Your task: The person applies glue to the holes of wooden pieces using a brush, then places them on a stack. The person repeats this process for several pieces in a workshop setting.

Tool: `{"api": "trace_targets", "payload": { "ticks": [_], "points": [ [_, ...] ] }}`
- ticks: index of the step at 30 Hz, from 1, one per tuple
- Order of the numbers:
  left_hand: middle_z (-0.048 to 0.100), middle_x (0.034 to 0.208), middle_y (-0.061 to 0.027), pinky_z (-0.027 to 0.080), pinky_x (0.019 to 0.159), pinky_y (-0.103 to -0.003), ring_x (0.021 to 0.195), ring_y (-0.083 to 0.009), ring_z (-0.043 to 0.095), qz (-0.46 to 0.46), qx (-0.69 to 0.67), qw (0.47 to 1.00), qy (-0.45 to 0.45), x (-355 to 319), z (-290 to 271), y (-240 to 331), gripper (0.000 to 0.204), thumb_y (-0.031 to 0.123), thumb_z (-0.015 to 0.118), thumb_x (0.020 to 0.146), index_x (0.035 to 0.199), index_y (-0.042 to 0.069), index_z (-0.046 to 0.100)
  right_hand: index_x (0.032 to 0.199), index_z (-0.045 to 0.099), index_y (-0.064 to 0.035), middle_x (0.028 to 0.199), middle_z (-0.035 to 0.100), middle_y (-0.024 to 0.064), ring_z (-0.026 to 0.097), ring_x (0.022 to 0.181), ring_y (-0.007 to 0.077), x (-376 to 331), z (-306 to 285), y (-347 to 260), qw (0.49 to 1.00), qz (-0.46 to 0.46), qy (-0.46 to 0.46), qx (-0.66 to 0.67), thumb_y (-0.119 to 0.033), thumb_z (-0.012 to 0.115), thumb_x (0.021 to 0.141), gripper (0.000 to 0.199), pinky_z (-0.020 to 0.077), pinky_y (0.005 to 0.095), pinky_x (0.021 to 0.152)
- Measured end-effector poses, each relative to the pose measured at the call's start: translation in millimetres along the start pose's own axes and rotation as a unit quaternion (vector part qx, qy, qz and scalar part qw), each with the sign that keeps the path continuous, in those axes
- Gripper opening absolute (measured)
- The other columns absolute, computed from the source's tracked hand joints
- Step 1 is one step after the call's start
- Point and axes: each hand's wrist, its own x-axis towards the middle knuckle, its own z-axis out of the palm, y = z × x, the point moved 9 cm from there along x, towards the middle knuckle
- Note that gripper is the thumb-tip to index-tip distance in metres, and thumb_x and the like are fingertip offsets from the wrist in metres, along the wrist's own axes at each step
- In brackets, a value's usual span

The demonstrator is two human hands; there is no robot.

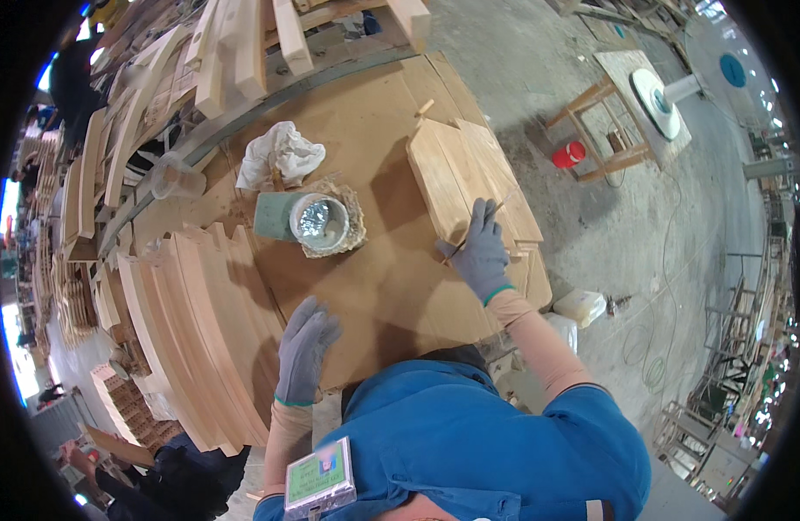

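My right hand (484, 253), in a grey glove, is closed on a thin wooden stick (452, 253) that pokes out on both sides of the fingers. It is over the near left part of a stack of flat pale wooden boards (469, 174). My left hand (307, 347), also gloved, has its fingers stretched out and holds nothing. Beside it on the left are several long curved wooden pieces (191, 321). Between the hands and farther off stands a round tub (320, 222) with shiny lining and pale contents, next to a grey-green block (274, 216).
Brown cardboard (374, 295) covers the work table. Behind the tub are a crumpled white cloth (281, 154) and a clear plastic cup (176, 176). Wooden strips (243, 52) fill a rack at far left. A stool (621, 108) and red container (569, 154) stand right. Another person (178, 478) is at lower left.
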Motion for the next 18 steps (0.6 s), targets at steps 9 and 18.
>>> {"api": "trace_targets", "payload": {
  "ticks": [9,18],
  "points": [
    [0.05,0.127,-0.0149,0.047,0.096,-0.038,0.113,-0.0274,0.055,0.073,0.123,0.968,-0.206,2.4,79.8,-19.2,0.043,0.012,0.05,0.094,0.135,-0.001,0.04,0.14,0.028,-0.0022,0.136,0.037,0.0295,0.045,0.116,0.0416,-29.0,28.7,-1.6,0.983,0.014,0.104,-0.149,-0.019,0.069,0.075,0.078,0.0442,0.0467,0.086],
    [0.057,0.116,-0.0109,0.049,0.091,-0.038,0.104,-0.0256,0.058,-0.08,0.029,0.982,-0.17,22.4,96.4,-79.8,0.045,0.016,0.056,0.092,0.132,0.001,0.043,0.132,0.034,-0.0048,0.121,0.047,0.0245,0.048,0.106,0.0426,-51.8,28.6,2.3,0.998,0.016,0.063,0.008,-0.012,0.068,0.073,0.068,0.0416,0.0467,0.09]
  ]
}}
